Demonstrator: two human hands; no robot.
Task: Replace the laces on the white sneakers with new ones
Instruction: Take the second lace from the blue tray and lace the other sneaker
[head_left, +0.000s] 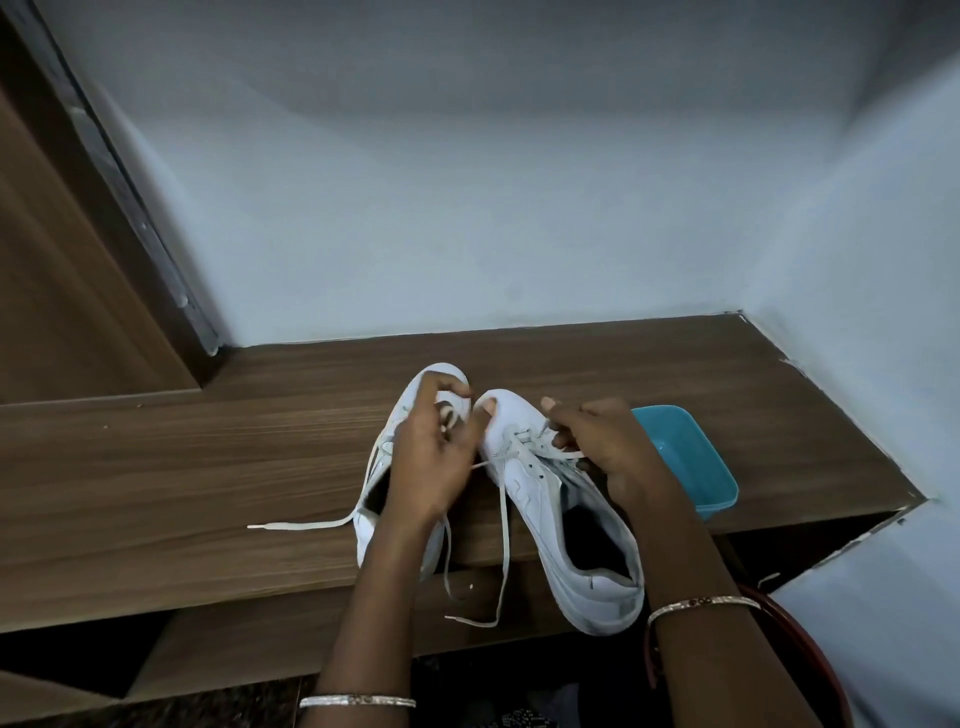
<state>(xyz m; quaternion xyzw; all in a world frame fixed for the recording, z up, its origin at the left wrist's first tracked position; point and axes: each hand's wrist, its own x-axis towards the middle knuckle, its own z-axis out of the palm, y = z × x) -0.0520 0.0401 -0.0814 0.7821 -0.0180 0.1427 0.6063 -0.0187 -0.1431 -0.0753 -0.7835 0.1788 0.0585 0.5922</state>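
Laces not out yet; both white sneakers sit centre frame on the wooden ledge (208, 467), heels at its near edge; left hand (431, 457) curls over the left sneaker (366, 535), probably pinching the left lace (301, 524), fingers hiding the grip; right hand (605, 447) pinches the right lace (503, 545) on the right sneaker (587, 551); yank too hard and a shoe slides off, or an eyelet snags.

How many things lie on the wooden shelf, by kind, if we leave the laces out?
White sneakers: 2
Turquoise tub: 1
Total: 3
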